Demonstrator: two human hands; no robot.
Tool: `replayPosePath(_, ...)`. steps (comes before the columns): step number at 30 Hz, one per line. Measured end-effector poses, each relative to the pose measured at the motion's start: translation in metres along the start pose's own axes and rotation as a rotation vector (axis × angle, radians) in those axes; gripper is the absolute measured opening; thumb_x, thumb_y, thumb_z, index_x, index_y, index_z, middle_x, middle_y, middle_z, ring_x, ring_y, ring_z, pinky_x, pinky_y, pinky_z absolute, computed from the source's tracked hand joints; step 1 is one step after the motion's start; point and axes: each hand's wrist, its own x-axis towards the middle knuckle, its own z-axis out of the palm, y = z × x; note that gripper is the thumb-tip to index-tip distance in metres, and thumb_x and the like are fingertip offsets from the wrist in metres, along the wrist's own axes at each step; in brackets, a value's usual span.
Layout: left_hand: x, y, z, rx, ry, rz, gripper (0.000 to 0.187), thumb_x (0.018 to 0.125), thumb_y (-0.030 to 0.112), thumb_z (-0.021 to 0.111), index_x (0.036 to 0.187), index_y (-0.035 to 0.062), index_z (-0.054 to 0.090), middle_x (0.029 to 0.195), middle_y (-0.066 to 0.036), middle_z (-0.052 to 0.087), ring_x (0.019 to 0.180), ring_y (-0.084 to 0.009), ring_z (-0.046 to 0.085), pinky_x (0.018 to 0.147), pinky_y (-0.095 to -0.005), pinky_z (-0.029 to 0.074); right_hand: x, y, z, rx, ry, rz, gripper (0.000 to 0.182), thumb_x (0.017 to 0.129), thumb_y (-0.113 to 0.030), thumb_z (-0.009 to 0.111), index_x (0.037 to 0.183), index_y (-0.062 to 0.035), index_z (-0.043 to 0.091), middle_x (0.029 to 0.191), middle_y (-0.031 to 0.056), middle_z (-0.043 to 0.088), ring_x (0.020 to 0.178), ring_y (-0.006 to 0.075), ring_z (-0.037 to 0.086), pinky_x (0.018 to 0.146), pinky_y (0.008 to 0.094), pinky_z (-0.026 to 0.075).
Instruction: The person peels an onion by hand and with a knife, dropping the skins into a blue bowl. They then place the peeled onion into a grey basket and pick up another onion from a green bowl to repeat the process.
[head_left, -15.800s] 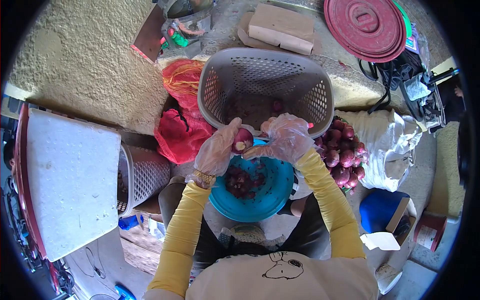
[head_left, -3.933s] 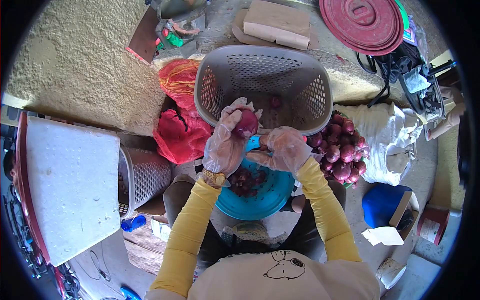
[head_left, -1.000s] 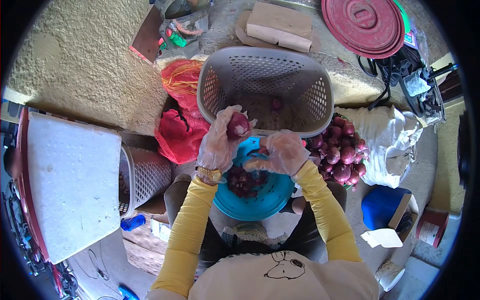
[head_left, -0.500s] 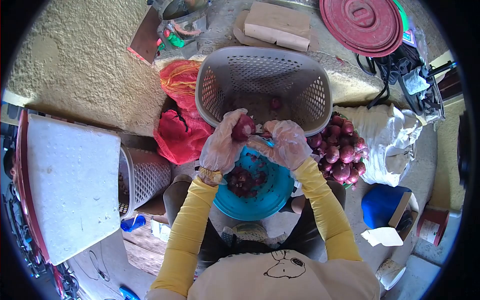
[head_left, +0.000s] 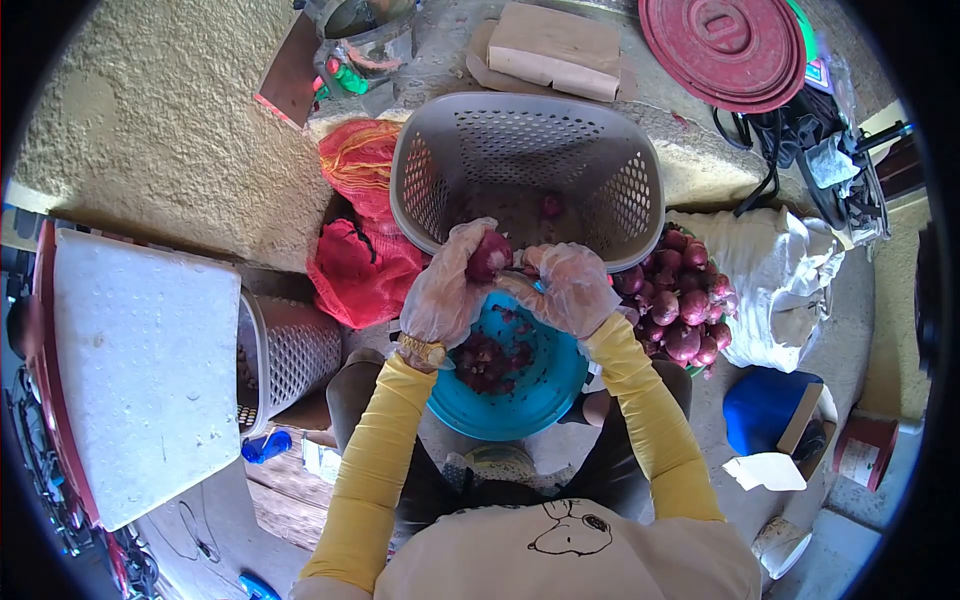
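A red onion (head_left: pixel 489 257) is held in my left hand (head_left: pixel 448 287), which wears a clear plastic glove. My right hand (head_left: pixel 573 288), gloved the same way, is closed close beside the onion, over the basin's far edge; what its fingers grip is too small to tell. Beneath both hands is a blue basin (head_left: pixel 520 415) with dark red onion skins (head_left: pixel 488 362) in it. Just beyond stands a grey perforated basket (head_left: pixel 530 120), with an onion (head_left: pixel 551 206) on its bottom. Many red onions (head_left: pixel 683 308) are heaped to the right of my right hand.
Red mesh bags (head_left: pixel 365 265) lie left of the basket. A white board (head_left: pixel 145 370) and another perforated basket (head_left: pixel 300 350) stand at the left. On the right are a white sack (head_left: pixel 775 280) and a blue container (head_left: pixel 762 412). A red lid (head_left: pixel 725 50) lies at the upper right.
The onion in my left hand has shifted very slightly to the right, and the fingers of my right hand have drawn in a little.
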Motion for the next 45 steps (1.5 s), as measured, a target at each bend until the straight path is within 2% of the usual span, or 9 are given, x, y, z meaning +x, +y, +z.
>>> replayPosePath(6,0.004,0.010,-0.004,0.192,0.006,-0.001,0.063,0.086,-0.010,0.071,0.143,0.0037,0.048,0.135,-0.012,0.060,0.119,-0.0221,0.064,0.106,-0.0341,0.052,-0.002,0.002,0.003,0.072,0.002,-0.126,0.035,0.087,-0.047,0.078,0.090,-0.0120,0.074,0.066,0.0110,0.061,0.066,0.0345,0.064,0.061,0.0451,0.050)
replayPosePath(14,0.007,-0.003,0.004,-0.478,0.039,-0.315,0.043,0.111,0.035,0.049,0.138,0.0011,0.050,0.129,-0.018,0.051,0.125,-0.0384,0.056,0.106,-0.0497,0.054,-0.003,-0.001,-0.008,0.089,-0.226,-0.183,0.048,0.085,-0.060,0.075,0.086,-0.0115,0.075,0.064,0.0129,0.062,0.064,0.0352,0.064,0.062,0.0461,0.049)
replayPosePath(24,0.009,0.007,0.003,-0.576,0.047,-0.323,0.041,0.111,0.029,0.049,0.139,-0.0004,0.051,0.129,-0.018,0.054,0.124,-0.0396,0.060,0.105,-0.0502,0.055,-0.003,-0.002,-0.009,0.048,-0.176,-0.056,0.057,0.075,-0.067,0.079,0.094,-0.0133,0.076,0.072,0.0107,0.066,0.071,0.0345,0.066,0.067,0.0446,0.052)
replayPosePath(26,0.014,0.016,-0.002,-1.433,0.117,-0.600,0.040,0.110,0.026,0.050,0.139,-0.0005,0.052,0.128,-0.019,0.057,0.122,-0.0387,0.061,0.104,-0.0502,0.056,-0.001,-0.005,-0.013,0.035,-0.124,-0.058,0.059,0.074,-0.066,0.080,0.096,-0.0120,0.075,0.074,0.0115,0.067,0.072,0.0348,0.066,0.068,0.0441,0.052)
replayPosePath(30,0.012,0.015,0.003,-0.725,0.107,-0.332,0.039,0.110,0.027,0.051,0.136,-0.0017,0.054,0.126,-0.019,0.060,0.121,-0.0377,0.062,0.102,-0.0504,0.057,0.002,-0.014,-0.023,0.051,0.012,0.023,0.063,0.073,-0.063,0.084,0.100,-0.0074,0.073,0.080,0.0140,0.069,0.073,0.0371,0.068,0.068,0.0433,0.055)
replayPosePath(33,0.012,0.009,0.003,-1.482,0.171,-0.666,0.044,0.099,0.012,0.067,0.140,0.0042,0.053,0.127,-0.011,0.063,0.112,-0.0268,0.066,0.097,-0.0389,0.059,0.001,-0.007,-0.014,0.086,0.023,0.065,0.063,0.078,-0.068,0.077,0.107,-0.0114,0.072,0.081,0.0113,0.069,0.080,0.0340,0.070,0.070,0.0442,0.057)
replayPosePath(36,0.009,-0.005,0.013,-0.620,0.176,-0.302,0.038,0.106,0.024,0.059,0.137,0.0030,0.056,0.124,-0.013,0.064,0.110,-0.0272,0.066,0.095,-0.0394,0.060,0.002,-0.008,-0.015,0.134,-0.046,0.086,0.064,0.080,-0.067,0.076,0.110,-0.0110,0.071,0.083,0.0117,0.070,0.078,0.0346,0.071,0.069,0.0447,0.057)
replayPosePath(38,0.018,0.024,-0.002,-1.471,0.146,-0.639,0.035,0.105,0.023,0.060,0.132,0.0009,0.058,0.123,-0.013,0.064,0.112,-0.0273,0.066,0.097,-0.0387,0.059,0.001,-0.008,-0.011,0.136,-0.030,0.090,0.063,0.081,-0.067,0.075,0.110,-0.0109,0.071,0.083,0.0119,0.071,0.078,0.0347,0.071,0.069,0.0451,0.057)
replayPosePath(45,0.016,0.021,0.001,-1.444,0.097,-0.509,0.032,0.105,0.019,0.057,0.131,0.0007,0.058,0.124,-0.013,0.064,0.115,-0.0282,0.065,0.099,-0.0411,0.056,0.002,-0.012,-0.016,0.205,-0.004,0.112,0.065,0.083,-0.070,0.071,0.107,-0.0094,0.070,0.084,0.0140,0.070,0.079,0.0363,0.071,0.069,0.0459,0.057)
